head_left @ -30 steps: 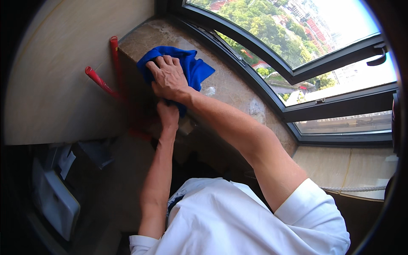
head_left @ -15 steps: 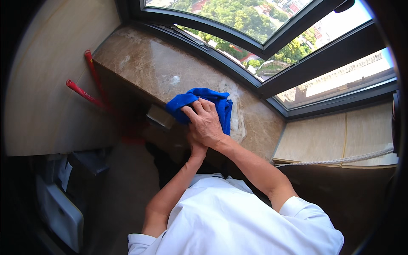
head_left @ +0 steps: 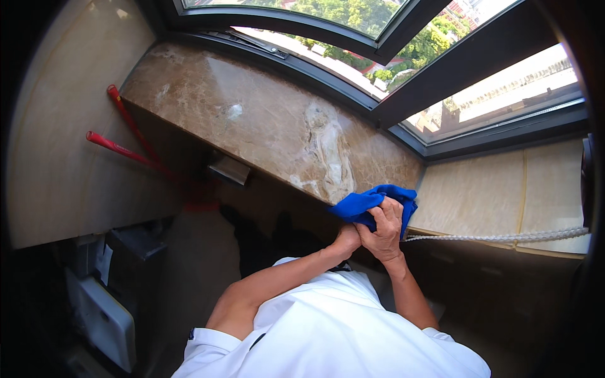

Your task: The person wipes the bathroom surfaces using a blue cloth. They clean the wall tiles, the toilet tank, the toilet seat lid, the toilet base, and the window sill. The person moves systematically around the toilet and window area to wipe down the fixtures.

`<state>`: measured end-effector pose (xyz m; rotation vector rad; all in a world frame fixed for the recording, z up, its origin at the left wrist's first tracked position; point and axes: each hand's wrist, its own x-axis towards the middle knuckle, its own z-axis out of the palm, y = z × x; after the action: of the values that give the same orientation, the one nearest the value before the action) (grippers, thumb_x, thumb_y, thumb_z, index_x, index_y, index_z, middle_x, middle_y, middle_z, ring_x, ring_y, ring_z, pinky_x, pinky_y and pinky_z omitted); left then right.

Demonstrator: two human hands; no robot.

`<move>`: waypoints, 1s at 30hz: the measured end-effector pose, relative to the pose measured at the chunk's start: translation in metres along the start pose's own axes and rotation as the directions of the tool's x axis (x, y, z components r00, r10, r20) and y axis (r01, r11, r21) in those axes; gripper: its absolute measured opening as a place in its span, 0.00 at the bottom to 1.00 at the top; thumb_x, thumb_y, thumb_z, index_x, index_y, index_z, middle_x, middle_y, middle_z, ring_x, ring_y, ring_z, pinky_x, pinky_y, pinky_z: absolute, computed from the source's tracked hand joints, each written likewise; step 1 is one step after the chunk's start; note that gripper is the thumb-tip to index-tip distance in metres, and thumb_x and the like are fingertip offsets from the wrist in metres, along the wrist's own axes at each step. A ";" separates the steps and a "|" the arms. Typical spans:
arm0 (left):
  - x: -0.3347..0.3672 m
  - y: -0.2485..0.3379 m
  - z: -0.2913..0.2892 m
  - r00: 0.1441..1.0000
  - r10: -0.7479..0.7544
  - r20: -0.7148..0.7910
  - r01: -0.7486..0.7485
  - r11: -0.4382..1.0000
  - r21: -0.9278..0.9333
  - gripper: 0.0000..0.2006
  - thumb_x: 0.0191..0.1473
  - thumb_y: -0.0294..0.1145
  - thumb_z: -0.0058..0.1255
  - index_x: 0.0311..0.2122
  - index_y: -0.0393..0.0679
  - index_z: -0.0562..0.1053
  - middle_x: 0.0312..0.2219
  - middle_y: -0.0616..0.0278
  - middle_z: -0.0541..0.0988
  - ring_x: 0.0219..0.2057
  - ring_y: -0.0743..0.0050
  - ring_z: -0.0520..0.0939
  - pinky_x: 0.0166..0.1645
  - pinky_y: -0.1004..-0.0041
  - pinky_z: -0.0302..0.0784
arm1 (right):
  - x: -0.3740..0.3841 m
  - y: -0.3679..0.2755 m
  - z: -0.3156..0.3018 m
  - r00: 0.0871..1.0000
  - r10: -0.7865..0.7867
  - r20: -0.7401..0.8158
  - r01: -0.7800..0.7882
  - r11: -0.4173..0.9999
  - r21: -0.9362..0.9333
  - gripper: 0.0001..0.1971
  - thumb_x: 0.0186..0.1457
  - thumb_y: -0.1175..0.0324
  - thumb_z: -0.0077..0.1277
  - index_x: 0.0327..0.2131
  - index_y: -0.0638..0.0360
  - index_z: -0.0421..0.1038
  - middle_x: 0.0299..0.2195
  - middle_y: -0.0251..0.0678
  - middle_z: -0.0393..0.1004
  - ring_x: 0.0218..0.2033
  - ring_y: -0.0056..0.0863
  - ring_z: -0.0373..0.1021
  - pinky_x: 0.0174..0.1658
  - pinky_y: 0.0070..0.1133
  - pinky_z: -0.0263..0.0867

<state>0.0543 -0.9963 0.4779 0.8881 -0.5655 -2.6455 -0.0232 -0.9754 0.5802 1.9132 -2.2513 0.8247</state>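
Note:
A bunched blue cloth (head_left: 358, 206) lies over the front right corner of a brown marble window sill (head_left: 271, 120). My right hand (head_left: 383, 234) is closed on the cloth, its fingers bent over the near side. Right beside it, touching it, my left hand (head_left: 346, 240) is closed at the cloth's lower edge. The left fingertips are hidden behind the cloth and the right hand. Pale, whitish veining runs across the stone just behind the cloth.
A dark-framed window (head_left: 328, 69) stands tilted outward behind the sill. Two red handles (head_left: 120, 146) lean by the left wall. A white braided cord (head_left: 498, 237) runs along the right ledge. Under the sill's front edge sits a small metal box (head_left: 229, 169). Lower left stands a pale panel (head_left: 104, 315).
Both hands and the blue cloth have moved right and nearer along the sill, from its middle to its right front corner. The marble they covered now shows.

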 end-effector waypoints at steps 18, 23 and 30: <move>0.012 0.004 -0.039 0.983 -0.096 -0.154 0.085 0.993 -0.077 0.19 0.67 0.46 0.37 0.57 0.49 0.67 0.50 0.63 0.74 0.51 0.72 0.74 0.57 0.68 0.69 | 0.023 -0.033 0.032 0.998 -0.003 -0.061 -0.002 0.997 -0.075 0.20 0.30 0.74 0.57 0.34 0.61 0.67 0.43 0.49 0.69 0.44 0.49 0.66 0.47 0.38 0.60; 0.005 0.051 -0.075 0.991 0.042 -0.126 -0.073 0.964 -0.254 0.24 0.68 0.51 0.32 0.62 0.51 0.62 0.57 0.62 0.68 0.56 0.70 0.71 0.61 0.67 0.67 | 0.071 -0.071 0.065 0.997 -0.069 -0.023 0.069 0.997 0.015 0.19 0.30 0.76 0.56 0.33 0.61 0.67 0.42 0.47 0.69 0.44 0.48 0.65 0.47 0.37 0.59; -0.035 0.165 -0.087 0.882 0.218 -0.418 -0.225 0.974 0.034 0.22 0.64 0.41 0.42 0.60 0.46 0.64 0.55 0.61 0.71 0.54 0.73 0.73 0.56 0.69 0.71 | 0.136 -0.107 0.099 0.981 -0.179 0.077 0.167 0.976 0.141 0.23 0.28 0.74 0.61 0.36 0.60 0.69 0.45 0.46 0.69 0.46 0.47 0.65 0.48 0.37 0.59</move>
<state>0.1604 -1.1516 0.5069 1.2605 -0.4987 -2.1592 0.0747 -1.1491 0.5864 2.2107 -2.0848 0.9029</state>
